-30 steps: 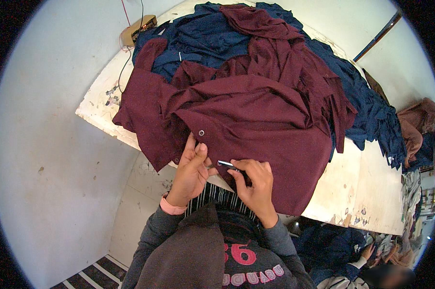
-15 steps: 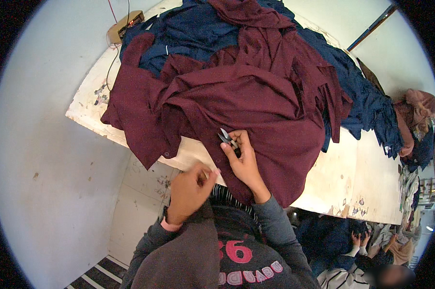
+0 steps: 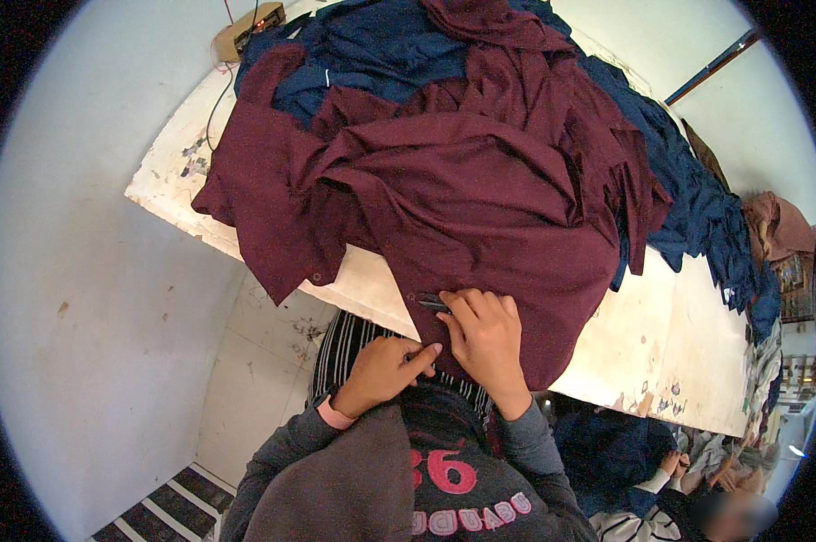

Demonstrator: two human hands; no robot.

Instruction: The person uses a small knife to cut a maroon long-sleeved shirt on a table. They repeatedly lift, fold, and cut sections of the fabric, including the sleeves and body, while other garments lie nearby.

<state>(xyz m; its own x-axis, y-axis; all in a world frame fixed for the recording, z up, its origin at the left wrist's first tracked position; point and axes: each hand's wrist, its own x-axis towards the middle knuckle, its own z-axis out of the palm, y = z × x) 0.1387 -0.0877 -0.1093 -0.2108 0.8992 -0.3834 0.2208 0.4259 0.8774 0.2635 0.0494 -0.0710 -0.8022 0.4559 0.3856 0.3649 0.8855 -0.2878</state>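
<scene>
A maroon garment [image 3: 480, 217] lies spread and rumpled over the table, its front edge hanging toward me. My right hand [image 3: 487, 334] is closed round small thread snips [image 3: 432, 303], whose dark blades point left over the cloth, close to a round button [image 3: 412, 296]. Most of the snips' handle is hidden in the palm. Just left and nearer to me, my left hand [image 3: 385, 369] is closed, thumb against the fingers, pinching the garment's near edge. A second button [image 3: 317, 278] shows on the left flap of the garment.
Dark blue garments [image 3: 381, 54] are heaped behind and to the right on the pale table [image 3: 643, 361]. A small box with a cable [image 3: 250, 32] stands at the far left by the wall. At the lower right another person [image 3: 652, 506] handles dark cloth.
My right hand has come down toward me with the snips, turning them to lie flatter by the button. The left hand has moved right and down onto the garment's edge.
</scene>
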